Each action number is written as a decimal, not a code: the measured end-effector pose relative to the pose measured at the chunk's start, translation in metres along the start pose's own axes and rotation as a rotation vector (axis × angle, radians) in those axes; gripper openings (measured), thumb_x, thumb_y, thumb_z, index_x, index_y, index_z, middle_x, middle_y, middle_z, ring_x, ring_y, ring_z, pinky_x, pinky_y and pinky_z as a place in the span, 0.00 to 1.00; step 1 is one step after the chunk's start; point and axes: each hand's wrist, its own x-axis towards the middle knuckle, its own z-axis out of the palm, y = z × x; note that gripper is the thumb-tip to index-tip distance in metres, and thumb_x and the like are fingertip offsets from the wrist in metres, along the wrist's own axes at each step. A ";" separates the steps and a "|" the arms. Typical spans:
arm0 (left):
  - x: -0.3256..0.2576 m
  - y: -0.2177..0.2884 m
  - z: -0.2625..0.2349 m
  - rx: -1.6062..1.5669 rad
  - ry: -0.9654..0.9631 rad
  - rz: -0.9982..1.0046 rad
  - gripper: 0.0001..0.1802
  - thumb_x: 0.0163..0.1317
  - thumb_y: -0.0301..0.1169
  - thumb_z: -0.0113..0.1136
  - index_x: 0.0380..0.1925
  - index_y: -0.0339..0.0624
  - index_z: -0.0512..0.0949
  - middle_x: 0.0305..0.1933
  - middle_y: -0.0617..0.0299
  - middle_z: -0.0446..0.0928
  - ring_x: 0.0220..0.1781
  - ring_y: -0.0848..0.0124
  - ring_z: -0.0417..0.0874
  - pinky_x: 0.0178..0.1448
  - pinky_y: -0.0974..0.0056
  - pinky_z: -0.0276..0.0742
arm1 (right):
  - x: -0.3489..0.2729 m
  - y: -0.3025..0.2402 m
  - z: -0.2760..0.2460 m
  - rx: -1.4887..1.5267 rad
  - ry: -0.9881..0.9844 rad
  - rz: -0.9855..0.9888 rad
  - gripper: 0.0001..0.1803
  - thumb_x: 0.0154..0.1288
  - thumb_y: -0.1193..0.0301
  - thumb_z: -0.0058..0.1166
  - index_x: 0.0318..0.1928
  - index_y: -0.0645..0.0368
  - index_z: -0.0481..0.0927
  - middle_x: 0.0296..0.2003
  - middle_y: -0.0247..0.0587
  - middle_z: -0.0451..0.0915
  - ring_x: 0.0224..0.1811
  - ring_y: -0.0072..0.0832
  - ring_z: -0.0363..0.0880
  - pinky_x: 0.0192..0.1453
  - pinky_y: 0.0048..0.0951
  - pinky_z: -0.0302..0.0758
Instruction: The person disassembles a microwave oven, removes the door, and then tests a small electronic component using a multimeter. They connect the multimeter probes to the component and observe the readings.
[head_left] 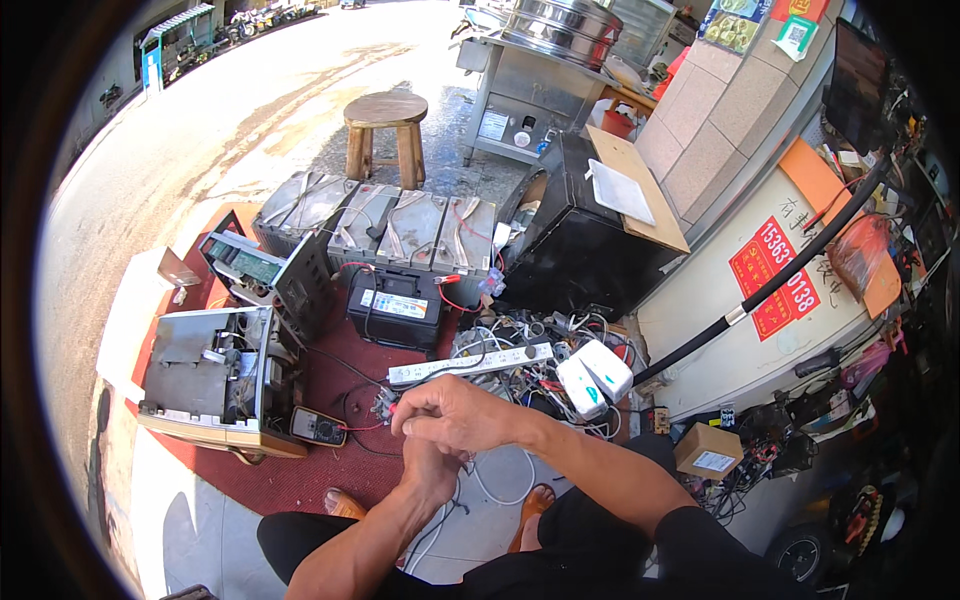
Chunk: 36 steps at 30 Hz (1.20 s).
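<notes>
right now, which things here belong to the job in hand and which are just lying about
Likely the job, nearest the right hand and left hand:
multimeter
power strip
opened unit

Probably just lying about:
wooden stool
small cardboard box
wheel

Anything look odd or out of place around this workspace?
Yes, two things. At left, the boxy device sits uncovered, its internal wiring exposed. Beyond the right hand, cables lie in a tangled heap beside the white power strip, hard to tell apart.
</notes>
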 end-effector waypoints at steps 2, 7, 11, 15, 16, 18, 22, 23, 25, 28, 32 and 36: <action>0.004 -0.003 -0.005 0.026 -0.137 -0.016 0.09 0.78 0.43 0.51 0.50 0.56 0.75 0.37 0.71 0.76 0.33 0.73 0.75 0.36 0.61 0.71 | 0.010 -0.008 0.004 0.164 -0.071 0.123 0.12 0.64 0.73 0.56 0.42 0.68 0.87 0.33 0.43 0.88 0.35 0.30 0.86 0.37 0.33 0.81; 0.008 0.004 -0.004 0.224 -0.093 0.262 0.14 0.80 0.46 0.51 0.44 0.47 0.75 0.32 0.65 0.75 0.34 0.67 0.77 0.41 0.59 0.73 | -0.025 -0.021 -0.021 0.422 -0.444 0.182 0.11 0.68 0.74 0.55 0.45 0.64 0.87 0.32 0.35 0.86 0.34 0.20 0.81 0.38 0.28 0.76; 0.004 0.022 -0.005 -0.088 0.045 0.019 0.25 0.81 0.57 0.49 0.36 0.48 0.74 0.25 0.67 0.69 0.28 0.69 0.69 0.36 0.59 0.66 | -0.081 0.015 -0.031 0.132 -0.515 0.161 0.10 0.71 0.70 0.57 0.45 0.63 0.86 0.35 0.42 0.88 0.35 0.33 0.85 0.41 0.38 0.79; -0.002 0.024 -0.003 0.018 0.012 0.047 0.21 0.82 0.51 0.51 0.38 0.46 0.74 0.24 0.68 0.68 0.23 0.73 0.66 0.33 0.62 0.66 | -0.109 0.065 -0.009 -0.878 -0.175 0.434 0.13 0.70 0.67 0.61 0.46 0.65 0.85 0.38 0.54 0.87 0.43 0.48 0.88 0.47 0.47 0.82; -0.005 0.024 -0.003 0.048 -0.004 0.041 0.20 0.82 0.50 0.52 0.38 0.46 0.74 0.24 0.69 0.68 0.23 0.73 0.66 0.32 0.62 0.65 | -0.110 0.072 -0.011 -0.790 -0.297 0.490 0.14 0.70 0.66 0.61 0.47 0.65 0.84 0.40 0.56 0.87 0.47 0.53 0.87 0.50 0.49 0.82; -0.009 0.024 -0.001 0.075 -0.023 0.022 0.16 0.81 0.45 0.53 0.40 0.45 0.74 0.25 0.69 0.68 0.23 0.75 0.66 0.31 0.64 0.65 | -0.111 0.078 -0.011 -0.468 -0.243 0.410 0.17 0.73 0.64 0.58 0.52 0.66 0.80 0.40 0.58 0.87 0.46 0.57 0.86 0.53 0.51 0.80; -0.011 0.024 0.004 0.156 -0.068 0.039 0.12 0.80 0.41 0.56 0.42 0.45 0.75 0.27 0.67 0.69 0.24 0.74 0.67 0.32 0.63 0.64 | -0.094 0.072 -0.004 -0.386 -0.018 0.203 0.16 0.73 0.67 0.58 0.54 0.64 0.80 0.43 0.56 0.85 0.49 0.57 0.84 0.53 0.50 0.79; -0.010 0.023 0.006 0.197 -0.016 0.022 0.11 0.79 0.40 0.57 0.40 0.45 0.75 0.28 0.67 0.70 0.24 0.74 0.68 0.32 0.63 0.65 | -0.092 0.071 -0.001 -0.416 0.091 0.133 0.14 0.73 0.68 0.58 0.53 0.63 0.80 0.45 0.55 0.84 0.50 0.56 0.84 0.53 0.50 0.78; -0.008 0.020 0.009 0.247 -0.067 0.001 0.10 0.78 0.37 0.57 0.37 0.45 0.75 0.28 0.67 0.71 0.25 0.73 0.70 0.31 0.63 0.66 | -0.086 0.071 0.002 -0.342 0.253 0.105 0.12 0.73 0.71 0.57 0.52 0.62 0.80 0.45 0.55 0.82 0.50 0.56 0.83 0.52 0.50 0.78; -0.010 0.013 0.012 0.278 -0.045 -0.030 0.09 0.77 0.34 0.56 0.36 0.45 0.75 0.28 0.66 0.73 0.25 0.72 0.72 0.30 0.63 0.69 | -0.083 0.073 0.003 -0.347 0.251 0.078 0.11 0.72 0.73 0.56 0.52 0.62 0.79 0.45 0.55 0.82 0.49 0.57 0.83 0.50 0.51 0.78; -0.011 0.010 0.010 0.225 -0.072 0.033 0.03 0.77 0.27 0.54 0.43 0.42 0.76 0.31 0.65 0.76 0.28 0.72 0.76 0.33 0.64 0.74 | -0.085 0.068 0.011 -0.329 0.237 0.029 0.15 0.70 0.77 0.53 0.56 0.59 0.75 0.48 0.56 0.81 0.47 0.62 0.82 0.48 0.54 0.79; -0.012 0.009 0.007 0.251 -0.098 0.081 0.08 0.74 0.20 0.50 0.49 0.37 0.77 0.37 0.62 0.79 0.33 0.73 0.79 0.38 0.67 0.78 | -0.083 0.056 0.025 -0.462 0.257 -0.012 0.30 0.63 0.81 0.60 0.65 0.57 0.70 0.55 0.49 0.75 0.50 0.53 0.84 0.49 0.47 0.82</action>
